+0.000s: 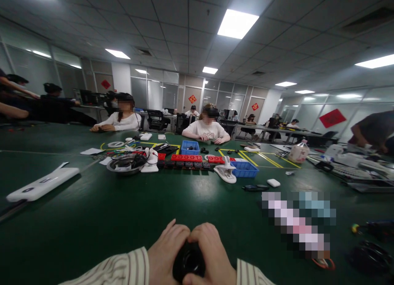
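Low in the head view, a black rounded object (188,263) with a glossy, ring-like top sits between my two hands. I cannot make out its exact kind. My left hand (164,250) closes round its left side. From the right, my right hand (214,250) wraps it, with the thumb low across its near edge. The fingertips of both hands meet at the far side of it. Striped cuffs cover both wrists. The underside of the object is hidden, so I cannot tell whether it touches the green table (123,219).
Ahead lie red and black socket blocks (191,162), two blue bins (244,169), a metal bowl of cables (127,164) and a white clip (226,170). A white power strip (44,184) is at left; blurred items (297,223) and black cable (371,256) at right. People sit opposite.
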The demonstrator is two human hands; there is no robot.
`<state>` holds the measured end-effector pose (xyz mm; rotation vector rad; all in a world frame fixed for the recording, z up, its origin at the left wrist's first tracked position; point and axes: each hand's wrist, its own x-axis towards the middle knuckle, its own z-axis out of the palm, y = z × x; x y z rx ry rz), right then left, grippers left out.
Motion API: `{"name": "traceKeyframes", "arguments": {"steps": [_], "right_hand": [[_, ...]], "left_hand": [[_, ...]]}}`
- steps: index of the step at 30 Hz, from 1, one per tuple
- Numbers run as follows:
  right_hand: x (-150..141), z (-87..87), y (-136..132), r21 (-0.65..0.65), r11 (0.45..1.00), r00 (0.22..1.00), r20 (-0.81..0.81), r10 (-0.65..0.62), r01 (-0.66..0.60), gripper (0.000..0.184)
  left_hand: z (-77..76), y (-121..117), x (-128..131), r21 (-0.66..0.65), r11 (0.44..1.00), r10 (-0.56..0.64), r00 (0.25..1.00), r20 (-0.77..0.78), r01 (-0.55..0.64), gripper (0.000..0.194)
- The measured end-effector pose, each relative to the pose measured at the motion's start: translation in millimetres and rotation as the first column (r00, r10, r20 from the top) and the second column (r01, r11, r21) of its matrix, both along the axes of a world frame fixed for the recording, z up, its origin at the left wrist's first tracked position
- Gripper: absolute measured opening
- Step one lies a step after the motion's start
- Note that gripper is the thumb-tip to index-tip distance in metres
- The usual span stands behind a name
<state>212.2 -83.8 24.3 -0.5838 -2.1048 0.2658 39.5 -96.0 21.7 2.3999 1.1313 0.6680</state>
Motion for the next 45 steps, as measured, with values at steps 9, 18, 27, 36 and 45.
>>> {"name": "traceKeyframes", "arguments": {"steps": [9, 18, 27, 36, 45], "right_hand": [[-0.5, -0.4, -2.0, 0.052, 0.999, 0.986, 0.167, 0.003, -0.011, 0.050], [4.7, 9.9, 5.1, 0.114, 0.945, 0.939, 0.199, 0.279, -0.305, 0.026], [3.8, 6.2, 1.4, -0.028, 0.999, 0.997, 0.065, -0.028, 0.030, 0.067], [1.1, 8.7, -6.3, -0.073, 0.996, 0.981, 0.188, 0.055, -0.042, 0.030], [4.5, 22.0, -3.2, -0.019, 0.955, 0.949, 0.110, 0.295, -0.295, 0.036]], "left_hand": [[1.3, 1.7, 1.1, -0.055, 0.998, -0.025, 1.000, -0.008, 0.025, 0.043], [-3.0, 2.8, 3.8, -0.061, 0.997, -0.035, 0.999, 0.020, 0.037, 0.039], [11.7, -2.3, 4.1, -0.096, 0.994, 0.058, 0.998, 0.011, -0.057, 0.057], [10.6, -1.1, 3.7, -0.097, 0.995, -0.011, 1.000, -0.007, 0.010, 0.047], [10.9, -2.5, 3.0, -0.093, 0.996, 0.004, 0.999, -0.040, -0.008, 0.071]]}}
